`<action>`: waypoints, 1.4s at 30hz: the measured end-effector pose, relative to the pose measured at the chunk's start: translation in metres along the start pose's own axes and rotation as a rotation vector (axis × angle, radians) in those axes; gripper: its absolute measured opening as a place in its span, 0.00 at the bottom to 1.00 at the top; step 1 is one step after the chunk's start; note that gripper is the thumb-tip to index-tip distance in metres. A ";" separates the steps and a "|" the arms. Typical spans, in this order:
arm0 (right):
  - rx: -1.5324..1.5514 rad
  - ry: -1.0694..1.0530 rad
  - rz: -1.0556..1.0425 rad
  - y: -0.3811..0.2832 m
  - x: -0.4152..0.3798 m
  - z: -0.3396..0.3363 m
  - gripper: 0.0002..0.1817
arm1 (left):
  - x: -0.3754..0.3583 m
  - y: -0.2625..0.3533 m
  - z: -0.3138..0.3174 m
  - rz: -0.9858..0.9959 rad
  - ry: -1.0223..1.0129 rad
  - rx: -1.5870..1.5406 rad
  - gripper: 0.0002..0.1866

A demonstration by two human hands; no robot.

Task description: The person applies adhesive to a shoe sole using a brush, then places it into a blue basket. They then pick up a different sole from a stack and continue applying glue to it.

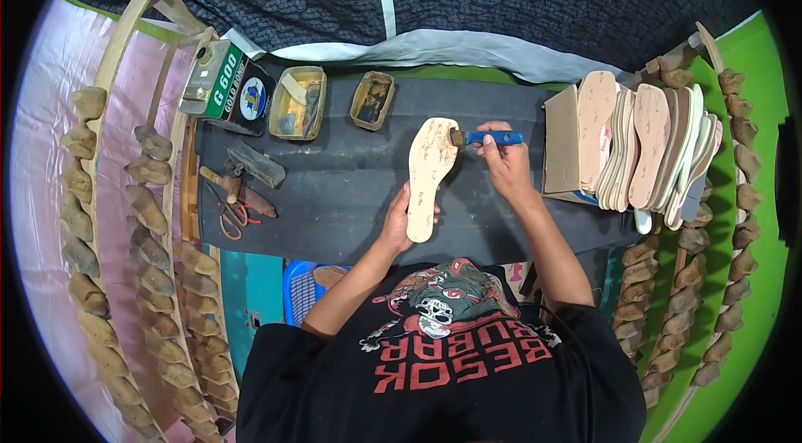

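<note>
My left hand [398, 220] is closed around the lower part of a pale insole [428, 184], holding it up over the dark work table [334, 209]. Handwriting and a brownish smear show on the insole's face. In my right hand [508, 166] is a brush with a blue handle [501, 137], its bristles [457, 136] against the wide upper end of the insole. Beyond the insole, to the left, lies a small tray [357, 113] with dark residue inside.
A larger yellowish tray [316, 132] and a G 600 Gold Bond can [224, 80] stand at back left. Scissors [230, 230], a hammer [232, 184] and a grey block [257, 164] lie nearer. At right, a cardboard box [561, 142] holds stacked insoles [650, 121]. Racks of shoe lasts [149, 169] flank both sides.
</note>
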State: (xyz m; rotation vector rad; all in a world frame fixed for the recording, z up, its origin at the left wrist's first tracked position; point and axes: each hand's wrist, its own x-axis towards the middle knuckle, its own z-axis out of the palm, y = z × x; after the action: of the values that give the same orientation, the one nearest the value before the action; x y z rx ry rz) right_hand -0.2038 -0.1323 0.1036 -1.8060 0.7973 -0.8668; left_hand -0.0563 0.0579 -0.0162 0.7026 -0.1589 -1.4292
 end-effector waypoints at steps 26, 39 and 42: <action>-0.127 -0.159 -0.192 -0.040 -0.007 0.025 0.10 | -0.003 -0.014 0.003 -0.045 -0.006 -0.010 0.29; -0.145 -0.126 -0.142 -0.048 0.000 0.019 0.11 | -0.007 -0.004 0.011 0.018 -0.032 0.021 0.36; -0.145 -0.106 -0.128 -0.047 -0.001 0.023 0.11 | -0.009 0.002 0.017 0.005 -0.054 0.076 0.36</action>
State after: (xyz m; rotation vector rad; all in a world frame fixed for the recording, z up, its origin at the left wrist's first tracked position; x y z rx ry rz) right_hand -0.1783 -0.1051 0.1404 -2.0317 0.6978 -0.8037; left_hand -0.0647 0.0605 0.0015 0.7255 -0.2583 -1.4444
